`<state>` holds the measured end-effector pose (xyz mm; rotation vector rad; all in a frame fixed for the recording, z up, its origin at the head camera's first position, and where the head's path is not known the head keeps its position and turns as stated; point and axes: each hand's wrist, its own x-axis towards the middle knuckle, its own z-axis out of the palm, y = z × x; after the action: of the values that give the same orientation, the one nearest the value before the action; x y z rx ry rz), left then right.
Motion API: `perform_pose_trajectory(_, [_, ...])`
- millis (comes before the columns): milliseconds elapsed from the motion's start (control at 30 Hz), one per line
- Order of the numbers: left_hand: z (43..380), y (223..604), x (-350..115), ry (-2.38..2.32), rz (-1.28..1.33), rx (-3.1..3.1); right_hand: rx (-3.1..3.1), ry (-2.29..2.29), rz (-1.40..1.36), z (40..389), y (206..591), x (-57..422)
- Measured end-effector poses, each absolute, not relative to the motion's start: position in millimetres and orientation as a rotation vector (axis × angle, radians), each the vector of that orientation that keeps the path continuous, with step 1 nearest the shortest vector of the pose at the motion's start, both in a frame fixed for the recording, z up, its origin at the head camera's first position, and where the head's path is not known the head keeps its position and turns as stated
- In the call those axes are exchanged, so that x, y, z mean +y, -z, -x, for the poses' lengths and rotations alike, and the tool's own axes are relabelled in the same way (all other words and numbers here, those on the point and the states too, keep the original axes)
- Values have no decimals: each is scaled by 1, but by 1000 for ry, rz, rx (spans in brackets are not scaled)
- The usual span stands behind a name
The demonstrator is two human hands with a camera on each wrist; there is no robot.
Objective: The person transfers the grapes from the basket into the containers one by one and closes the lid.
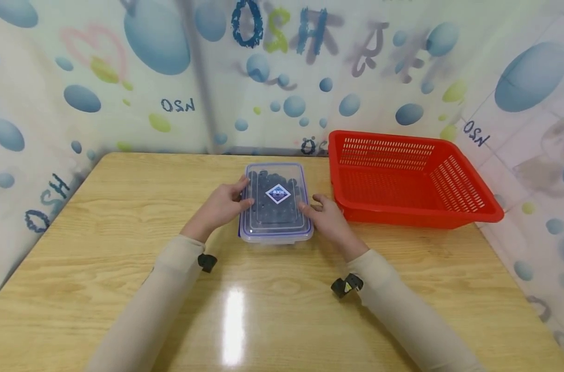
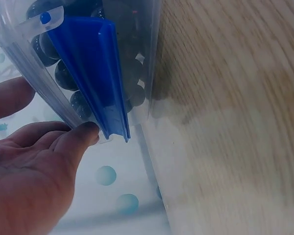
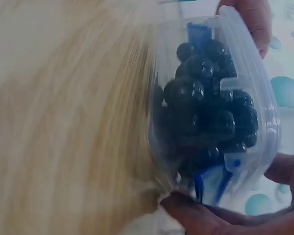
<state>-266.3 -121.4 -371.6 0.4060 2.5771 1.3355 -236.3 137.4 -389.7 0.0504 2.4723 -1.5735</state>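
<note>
A clear plastic food container (image 1: 282,227) with a lid and a diamond label stands on the table, filled with dark, round, glossy pieces that look like grapes or balls. My left hand (image 1: 222,205) grips its left edge, thumb over the lid. In the left wrist view, a blue side latch (image 2: 95,68) sticks out from the wall, with a fingertip by its end. On the right edge, my right hand (image 1: 328,219) holds the container, thumb on the lid. The right wrist view shows fingers low beside another blue latch (image 3: 213,183).
A red slotted plastic basket (image 1: 417,214) stands right of the container, close to my right hand. Behind the wooden table (image 1: 124,217) hangs a patterned curtain (image 1: 272,98) with blue ovals and letters. Black wrist cameras (image 1: 207,262) sit on both sleeves.
</note>
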Motion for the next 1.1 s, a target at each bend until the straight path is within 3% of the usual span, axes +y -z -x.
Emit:
perform_pose_trajectory(233, [265,374,-120,-1465,-318,2517,2559,1548,-131,238,386,129])
perform_pose_trajectory(667, [264,375,-116,-1549,-225,2474,2747,1348,-39,234,373,120])
perform_pose_trajectory(1100, [262,382,-123,-1624,64,2332,2730,1283,-20,234,372,121])
